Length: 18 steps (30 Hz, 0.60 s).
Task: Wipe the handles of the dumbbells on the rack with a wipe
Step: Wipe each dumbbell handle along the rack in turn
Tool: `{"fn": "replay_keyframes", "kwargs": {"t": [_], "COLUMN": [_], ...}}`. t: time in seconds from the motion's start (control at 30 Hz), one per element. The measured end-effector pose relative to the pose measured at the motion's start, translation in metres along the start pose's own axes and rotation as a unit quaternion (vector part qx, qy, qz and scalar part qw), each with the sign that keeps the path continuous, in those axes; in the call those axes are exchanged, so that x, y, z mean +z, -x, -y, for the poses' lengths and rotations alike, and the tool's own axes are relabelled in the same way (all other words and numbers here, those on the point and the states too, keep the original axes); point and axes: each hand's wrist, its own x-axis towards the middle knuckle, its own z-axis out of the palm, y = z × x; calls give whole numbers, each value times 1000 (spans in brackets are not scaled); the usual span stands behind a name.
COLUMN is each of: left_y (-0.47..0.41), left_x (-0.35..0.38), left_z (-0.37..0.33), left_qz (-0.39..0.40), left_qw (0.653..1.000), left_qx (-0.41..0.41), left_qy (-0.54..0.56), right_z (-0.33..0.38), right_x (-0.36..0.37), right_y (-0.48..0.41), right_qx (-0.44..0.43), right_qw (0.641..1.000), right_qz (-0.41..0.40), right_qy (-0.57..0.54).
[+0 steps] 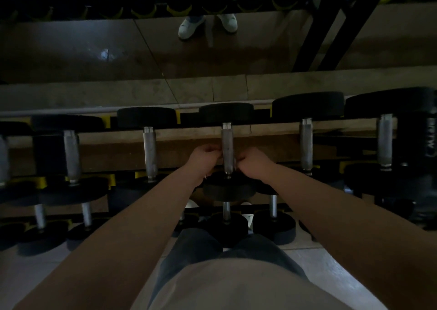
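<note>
A row of black dumbbells with bare metal handles lies on the upper rack. Both my hands are at the handle of the middle dumbbell. My left hand presses against the handle's left side with its fingers curled. My right hand does the same on the right side. The handle's top shows bare between them. The wipe shows only as a small pale scrap under my left hand. The rest of it is hidden in the dim light.
Neighbouring handles stand close on both sides. A lower rack row of smaller dumbbells lies under my arms. Behind the rack a mirror reflects white shoes and a dark frame.
</note>
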Motion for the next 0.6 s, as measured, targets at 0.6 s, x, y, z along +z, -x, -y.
{"fn": "replay_keyframes", "kwargs": {"t": [0.6], "left_y": [-1], "left_x": [-7], "left_z": [9], "left_qz": [31], "left_qw": [998], "left_qx": [-24], "left_qy": [-44], "right_z": [0], "right_x": [0], "right_y": [-11], "right_qx": [56], "right_qw": [957], "right_qz": [-37], "right_qy": [-282]}}
